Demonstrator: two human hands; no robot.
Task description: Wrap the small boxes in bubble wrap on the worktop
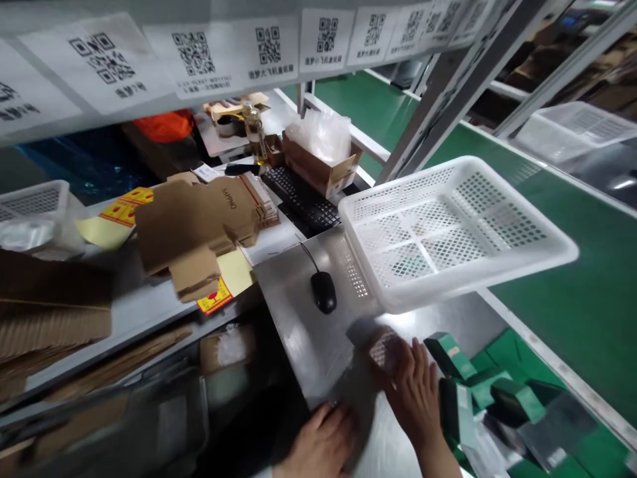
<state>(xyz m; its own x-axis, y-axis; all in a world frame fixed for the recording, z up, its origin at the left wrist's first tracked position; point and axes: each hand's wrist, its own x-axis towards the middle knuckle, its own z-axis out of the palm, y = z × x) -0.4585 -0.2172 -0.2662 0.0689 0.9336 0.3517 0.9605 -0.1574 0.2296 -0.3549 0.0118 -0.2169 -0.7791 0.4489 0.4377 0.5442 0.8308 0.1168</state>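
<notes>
Both hands lie open on the steel desk (298,318), left hand (321,441) flat, right hand (415,392) beside slick, light green boxes (478,385) (grip their sides).

Even, fairly bright overhead light puts soft glare on the steel surface (303,332). Motion blur smears the hands (368,411) and the lower left, and straight rails bow toward the frame's edges.

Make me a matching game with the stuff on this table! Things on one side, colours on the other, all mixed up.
Things:
1. basket
2. mouse
3. small boxes
4. flat cartons

Colours:
A. brown
B. white
C. green
D. black

Pairs: 1-B, 2-D, 3-C, 4-A
</notes>
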